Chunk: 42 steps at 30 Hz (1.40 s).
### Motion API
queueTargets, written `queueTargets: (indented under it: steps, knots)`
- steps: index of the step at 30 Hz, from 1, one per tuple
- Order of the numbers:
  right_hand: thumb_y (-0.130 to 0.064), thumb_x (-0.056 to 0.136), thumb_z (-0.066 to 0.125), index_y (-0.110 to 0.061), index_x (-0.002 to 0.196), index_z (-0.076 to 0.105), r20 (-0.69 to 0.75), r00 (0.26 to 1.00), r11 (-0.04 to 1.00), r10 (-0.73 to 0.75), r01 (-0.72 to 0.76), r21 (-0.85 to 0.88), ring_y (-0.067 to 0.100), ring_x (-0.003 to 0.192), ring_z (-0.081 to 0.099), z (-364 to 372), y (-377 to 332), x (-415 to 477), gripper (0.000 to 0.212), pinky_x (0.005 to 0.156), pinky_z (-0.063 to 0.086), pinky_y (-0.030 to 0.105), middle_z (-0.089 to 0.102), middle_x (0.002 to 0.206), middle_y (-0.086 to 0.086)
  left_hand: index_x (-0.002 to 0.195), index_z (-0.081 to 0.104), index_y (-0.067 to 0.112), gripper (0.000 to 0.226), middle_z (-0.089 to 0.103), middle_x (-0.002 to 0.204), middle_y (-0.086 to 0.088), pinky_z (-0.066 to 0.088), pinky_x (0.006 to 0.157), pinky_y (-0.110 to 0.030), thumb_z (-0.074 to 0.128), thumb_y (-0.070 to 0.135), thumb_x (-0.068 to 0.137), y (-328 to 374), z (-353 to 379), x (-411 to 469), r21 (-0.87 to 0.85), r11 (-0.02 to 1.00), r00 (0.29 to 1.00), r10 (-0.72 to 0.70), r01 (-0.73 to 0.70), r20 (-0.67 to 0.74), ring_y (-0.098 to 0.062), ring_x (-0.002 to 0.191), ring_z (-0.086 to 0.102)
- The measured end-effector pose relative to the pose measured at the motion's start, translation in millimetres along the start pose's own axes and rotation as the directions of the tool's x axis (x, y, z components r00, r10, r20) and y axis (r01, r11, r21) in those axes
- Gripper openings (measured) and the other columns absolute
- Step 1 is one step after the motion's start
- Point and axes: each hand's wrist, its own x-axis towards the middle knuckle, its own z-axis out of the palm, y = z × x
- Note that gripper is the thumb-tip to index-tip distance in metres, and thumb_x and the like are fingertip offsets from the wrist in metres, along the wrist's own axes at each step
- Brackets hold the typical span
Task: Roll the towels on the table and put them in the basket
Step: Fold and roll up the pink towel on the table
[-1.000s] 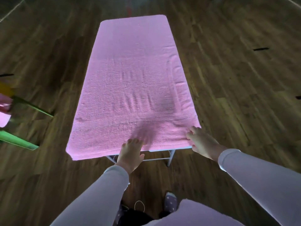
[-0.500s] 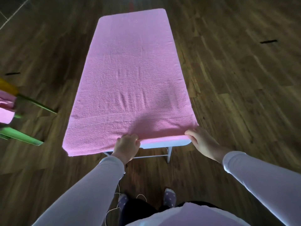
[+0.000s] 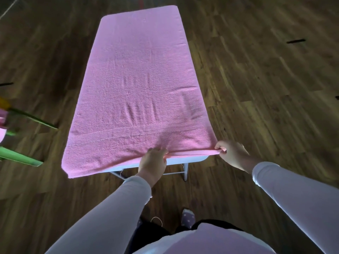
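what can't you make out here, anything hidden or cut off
1. Table top, head view: covered by the pink towel; only its near rim and legs show.
2. Green-framed thing, head view: cut off by the left edge and blurred; what it is, I cannot tell.

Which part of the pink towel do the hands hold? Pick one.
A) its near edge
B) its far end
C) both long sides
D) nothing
A: the left hand grips the pink towel at its near hem, and the right hand pinches the near right corner.
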Motion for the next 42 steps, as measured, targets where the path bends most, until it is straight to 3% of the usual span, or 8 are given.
queueTargets:
  steps: [3,7,13,16,27,31,36,42]
  knots:
    - [-0.017,0.094,0.054,-0.023,0.108,0.066,0.066,0.993,0.995,0.097,-0.096,-0.019,0.021,0.094,0.065,-3.2,-3.5,5.0,0.019,0.082,0.052,0.034,0.068,0.101,-0.001,0.125,0.06,0.019,0.032,0.067,0.116,0.001,0.051,0.088,-0.028,0.062,0.018,0.093,-2.6,-0.7,-0.3,0.001,1.0,1.0,0.013,-0.013,-0.005,-0.017,0.104,0.061]
    - [-0.017,0.091,0.055,-0.021,0.114,0.062,-0.148,0.981,0.981,0.122,-0.142,-0.133,0.028,0.101,0.062,-2.9,-22.9,11.5,0.024,0.086,0.053,0.046,0.064,0.11,0.004,0.132,0.056,0.02,0.04,0.065,0.122,0.001,0.052,0.087,-0.028,0.062,0.015,0.093,-0.3,-2.9,-3.3,0.011,1.0,1.0,0.023,-0.023,-0.001,-0.018,0.106,0.06]
    - [-0.005,0.086,0.062,-0.016,0.102,0.069,0.01,0.913,0.902,-0.407,0.404,-0.15,0.021,0.097,0.058,22.0,-64.8,-0.7,0.021,0.08,0.051,0.04,0.06,0.1,0.0,0.128,0.058,0.022,0.036,0.066,0.119,0.002,0.051,0.087,-0.025,0.061,0.012,0.093,-5.2,-3.1,-3.9,-0.004,1.0,0.999,0.028,-0.028,-0.016,-0.016,0.104,0.06]
    - [-0.007,0.082,0.066,-0.023,0.117,0.064,0.076,0.865,0.808,-0.497,0.492,-0.324,0.021,0.099,0.056,39.1,-75.5,-7.5,0.038,0.076,0.053,0.038,0.058,0.105,0.0,0.127,0.059,0.02,0.037,0.065,0.119,0.001,0.05,0.089,-0.026,0.061,0.007,0.092,-12.0,-1.1,-2.0,-0.001,0.998,0.998,0.058,-0.058,-0.003,-0.017,0.107,0.059]
    - [-0.011,0.093,0.055,-0.02,0.137,0.047,0.122,0.937,0.848,-0.328,0.348,-0.4,0.028,0.121,0.049,58.7,-153.4,-11.3,0.046,0.092,0.051,0.038,0.046,0.14,0.012,0.128,0.056,0.015,0.041,0.059,0.122,-0.004,0.048,0.095,-0.03,0.06,0.0,0.09,-92.5,-9.4,-26.5,0.04,0.999,1.0,-0.011,0.01,0.023,-0.02,0.108,0.051]
    - [0.001,0.091,0.051,-0.028,0.148,0.036,0.209,0.96,0.85,-0.187,0.265,-0.456,0.035,0.145,0.023,69.5,-178.5,-12.8,0.066,0.114,0.028,0.056,0.02,0.159,0.012,0.138,0.049,0.013,0.053,0.059,0.117,-0.008,0.05,0.091,-0.031,0.06,-0.004,0.089,-130.4,-25.8,-40.4,0.062,0.993,0.994,-0.101,0.098,0.038,-0.022,0.106,0.051]
    - [-0.003,0.093,0.044,-0.032,0.149,0.031,0.281,0.96,0.83,0.002,0.155,-0.535,0.036,0.145,0.023,71.2,-200.4,-6.6,0.065,0.113,0.017,0.068,0.002,0.163,0.013,0.135,0.051,0.013,0.053,0.058,0.115,-0.012,0.052,0.09,-0.037,0.053,-0.008,0.087,-189.6,-55.0,-60.8,0.138,0.95,0.953,-0.293,0.282,0.073,-0.026,0.104,0.053]
    - [-0.001,0.091,0.038,-0.033,0.149,0.029,0.362,0.923,0.894,0.129,0.05,-0.446,0.033,0.122,0.054,70.4,-218.1,12.9,0.067,0.074,0.057,0.028,0.001,0.163,0.013,0.126,0.057,0.012,0.033,0.06,0.11,-0.011,0.052,0.088,-0.039,0.048,0.007,0.094,-236.9,-80.4,-68.3,0.246,0.921,0.934,-0.338,0.303,0.117,-0.026,0.102,0.057]
